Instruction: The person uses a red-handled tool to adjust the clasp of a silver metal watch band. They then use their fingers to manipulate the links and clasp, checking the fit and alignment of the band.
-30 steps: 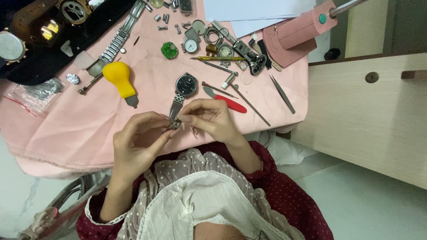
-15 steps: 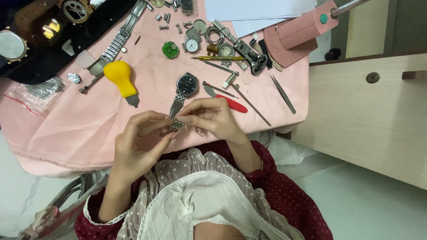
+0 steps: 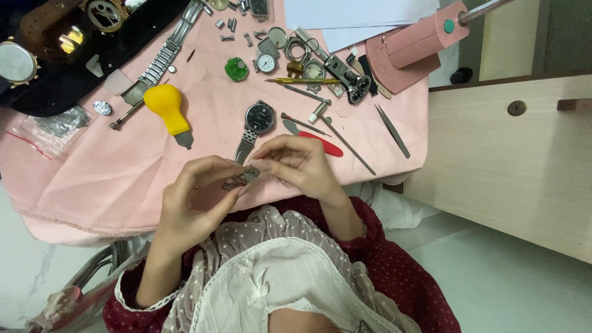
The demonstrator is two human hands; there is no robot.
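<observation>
Overhead, looking down: work surface is a table draped in a pink cloth (image 3: 92,179), matte, lightly creased, its hem frayed along the lower left. Right of it, a pale wood-grain cabinet (image 3: 493,160) with a round dark knob; glossy light floor below. A black cloth or tray (image 3: 68,80) sits at upper left, carrying gold-toned watch cases. White paper sheets (image 3: 357,12) lie at top centre, with a pink cylindrical lamp base (image 3: 413,46) beside them at upper right.

Packages: one clear plastic bag (image 3: 52,126) with a red strip, at far left, holding thin metal pins. Print too small to tell.

Loose items on the pink cloth: a yellow bulb-shaped case-opener (image 3: 168,106) with a grey blade, a steel link bracelet (image 3: 163,58) at upper left, a green faceted piece (image 3: 236,69), a small white-dial watch head (image 3: 266,62), slim steel tweezers (image 3: 393,129), and a red-handled tool (image 3: 324,145) just beyond the right hand.

Hands meet at centre frame, over the table's near edge. Left hand (image 3: 191,206) pinches a short steel bracelet segment (image 3: 242,179) between thumb and fingertips. Right hand (image 3: 296,166) has fingers curled, tips pressed on the same segment's upper end. The segment trails from a dark-dial wristwatch (image 3: 259,117) lying flat just above the hands. Sleeves are maroon with white dots; a cream ruffled garment fills the lower frame.
</observation>
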